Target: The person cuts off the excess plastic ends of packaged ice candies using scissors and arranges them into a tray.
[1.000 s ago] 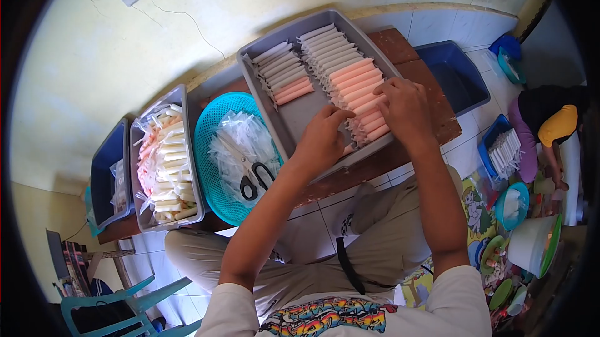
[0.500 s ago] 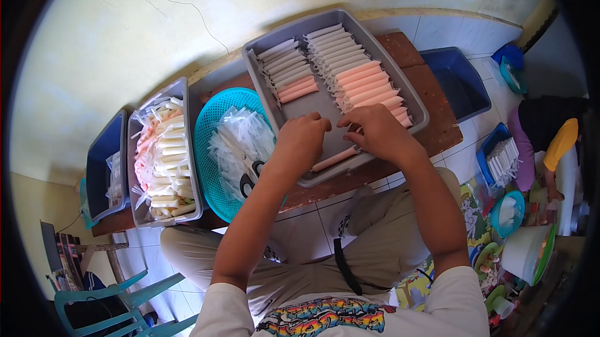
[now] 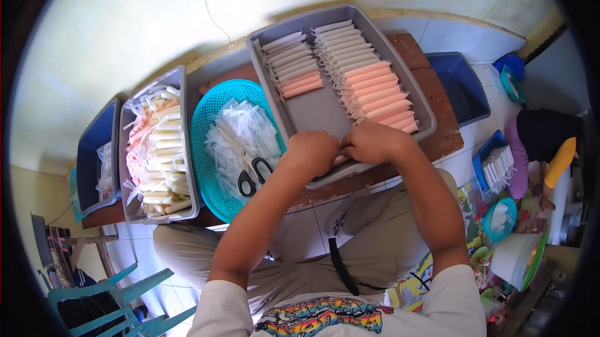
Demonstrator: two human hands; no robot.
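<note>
My left hand and my right hand meet over the front of a grey tray, fingers curled and pinched together. Between and below them shows a sliver of a pink ice pop, a filled plastic tube; the hands cover most of it. Farther back in the tray, white ice pops and pink ice pops lie side by side in two columns. Left of the tray, scissors rest on clear plastic bags in a turquoise basket.
A grey bin of white and pink filled tubes stands left of the basket, beside a dark blue bin. The trays sit on a low wooden bench. At right, a co-worker's arm shows near bowls and a blue container.
My hands have come together and down over the pink ice pop at the tray's front, which lay mostly uncovered before. The camera view has shifted slightly.
</note>
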